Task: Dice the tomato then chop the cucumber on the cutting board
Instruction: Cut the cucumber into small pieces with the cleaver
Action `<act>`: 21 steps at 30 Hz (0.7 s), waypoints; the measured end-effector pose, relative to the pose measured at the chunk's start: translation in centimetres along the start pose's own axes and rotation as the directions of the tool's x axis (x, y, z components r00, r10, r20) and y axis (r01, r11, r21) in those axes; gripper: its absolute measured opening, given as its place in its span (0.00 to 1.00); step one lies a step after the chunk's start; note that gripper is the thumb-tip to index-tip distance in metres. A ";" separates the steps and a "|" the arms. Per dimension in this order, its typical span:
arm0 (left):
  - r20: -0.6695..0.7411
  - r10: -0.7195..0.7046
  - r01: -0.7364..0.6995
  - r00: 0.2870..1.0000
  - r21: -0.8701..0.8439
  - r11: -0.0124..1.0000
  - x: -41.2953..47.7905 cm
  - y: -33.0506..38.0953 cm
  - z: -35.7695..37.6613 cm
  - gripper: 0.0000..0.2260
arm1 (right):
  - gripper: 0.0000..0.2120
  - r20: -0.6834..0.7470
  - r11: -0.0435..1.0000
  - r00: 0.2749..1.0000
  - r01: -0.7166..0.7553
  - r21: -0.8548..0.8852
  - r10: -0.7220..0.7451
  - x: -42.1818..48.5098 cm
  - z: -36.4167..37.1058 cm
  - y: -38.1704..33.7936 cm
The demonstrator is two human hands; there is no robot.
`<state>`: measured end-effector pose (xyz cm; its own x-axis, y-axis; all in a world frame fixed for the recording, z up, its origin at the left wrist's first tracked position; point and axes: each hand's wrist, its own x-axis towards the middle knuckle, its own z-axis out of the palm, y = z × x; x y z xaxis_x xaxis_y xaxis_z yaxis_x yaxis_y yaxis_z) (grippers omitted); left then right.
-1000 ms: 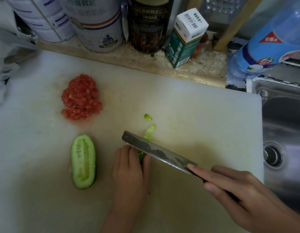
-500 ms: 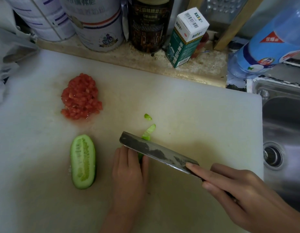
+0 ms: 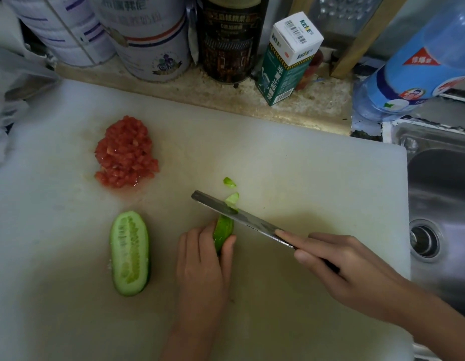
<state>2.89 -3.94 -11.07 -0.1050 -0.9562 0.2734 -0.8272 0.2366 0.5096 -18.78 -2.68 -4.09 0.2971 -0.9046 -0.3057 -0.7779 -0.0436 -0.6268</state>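
Directions read as a clock face laid over the board (image 3: 317, 165), with 12 o'clock toward the back ledge.

1. Tomato (image 3: 126, 153): diced, in one wet red pile at 10 o'clock, well apart from both hands.
2. Cucumber half (image 3: 129, 252): lies cut face up at 9 o'clock, long axis running 12 to 6. Nothing touches it.
3. Cucumber piece (image 3: 223, 230): lies skin up near the board centre, with its 6 o'clock end under the left hand.
4. Left hand (image 3: 202, 264): enters from 6 o'clock and grips the cucumber piece, fingers curled over its top, thumb against its 3 o'clock side.
5. Right hand (image 3: 351, 261): enters from 4 o'clock and holds the knife (image 3: 234, 214) by its dark handle, forefinger straight along the spine.
6. Knife: the blade runs from 10 o'clock (tip) to 4 o'clock (handle) and crosses the 12 o'clock end of the cucumber piece. Seen from above the spine, the edge appears to be in the flesh; how deep cannot be told.
7. Slices (image 3: 232, 198): two small green cuts lie just beyond the blade at 12 o'clock.

Off the board: sink (image 3: 440, 178) at 3 o'clock, bottle (image 3: 413, 63) at 2 o'clock, carton (image 3: 288, 58) and tins (image 3: 148, 40) along 12 o'clock.
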 end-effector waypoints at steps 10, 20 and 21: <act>0.049 0.013 -0.013 0.999 -0.009 1.000 -0.3 0.3 0.0 0.11 | 0.18 -0.064 0.994 0.995 0.083 0.069 -0.079 -3.3 -2.1 -2.5; 0.131 0.010 -0.007 0.991 -0.019 1.000 -0.8 -0.4 -0.2 0.16 | 0.18 -0.033 0.998 0.997 0.063 -0.020 -0.064 -4.3 -1.7 -2.7; 0.128 0.013 -0.010 0.992 -0.021 1.000 -0.8 -0.4 -0.2 0.16 | 0.18 -0.028 0.998 0.998 0.060 -0.031 -0.061 -4.3 -1.7 -2.7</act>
<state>3.42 -3.27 -11.32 -0.1857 -0.9672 0.1731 -0.8145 0.2501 0.5236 -18.89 0.62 0.21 0.3280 -0.9119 -0.2468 -0.7756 -0.1108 -0.6215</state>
